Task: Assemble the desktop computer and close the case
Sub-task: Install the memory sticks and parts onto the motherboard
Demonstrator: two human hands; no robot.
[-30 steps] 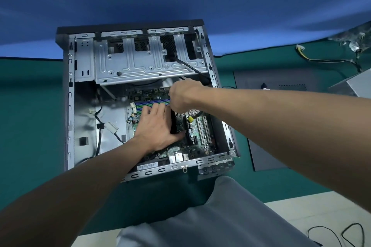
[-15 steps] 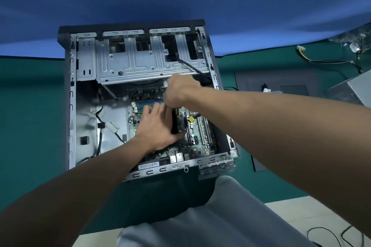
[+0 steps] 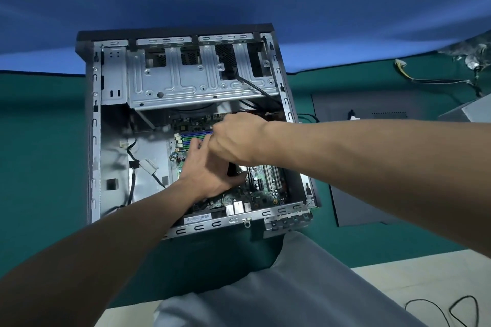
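The open computer case (image 3: 94, 125) lies on its side on the green table, with the green motherboard (image 3: 265, 194) in its lower right part. My left hand (image 3: 206, 171) lies over a black component (image 3: 232, 168) on the board, fingers straight and thumb wrapped round its near side. My right hand (image 3: 236, 138) reaches in from the right and hangs over my left fingers, near the blue and green memory slots (image 3: 191, 137). Its fingertips point down and are hidden, so I cannot see what they touch.
A silver drive cage (image 3: 186, 82) fills the far end of the case; black cables (image 3: 131, 167) run along its left floor. A dark side panel (image 3: 358, 207) lies to the right, with loose yellow-and-black wires (image 3: 425, 79) and a grey box (image 3: 473, 111) beyond. My grey-clad knee (image 3: 292, 287) is below.
My right hand has moved left and slightly nearer, from beside the left hand to over its fingers. The left hand has stayed on the black component.
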